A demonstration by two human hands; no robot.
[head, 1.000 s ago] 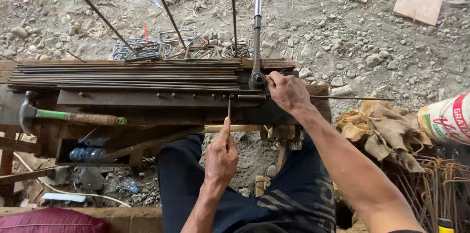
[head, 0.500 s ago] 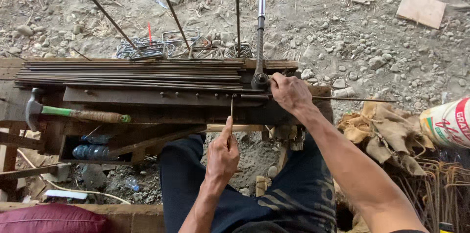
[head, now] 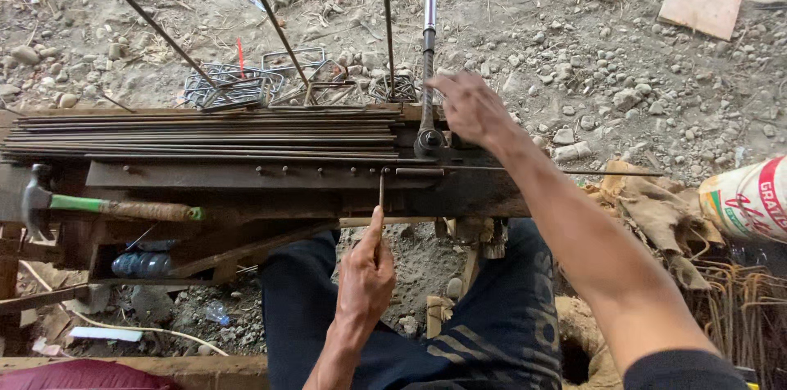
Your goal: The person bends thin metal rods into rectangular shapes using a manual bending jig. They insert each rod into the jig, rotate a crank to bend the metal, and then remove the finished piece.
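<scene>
Daylight falls on bare gravel ground (head: 574, 54) strewn with stones, where a flat board scrap (head: 699, 6) lies beyond the far right corner of the rough, dark worktop (head: 459, 193), a crumpled sack (head: 648, 210) at its right edge.

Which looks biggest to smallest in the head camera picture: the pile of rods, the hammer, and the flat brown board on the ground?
1. Pile of rods, stretching along the bench.
2. Hammer.
3. Flat brown board, though it lies farther from the camera, so it may look smaller than it is.

Left hand (head: 366, 274) pinching thin rod (head: 381, 191), right hand (head: 469, 106) beside bending lever (head: 429, 38) — hammer (head: 98, 206) on bench (head: 246, 181)
</scene>
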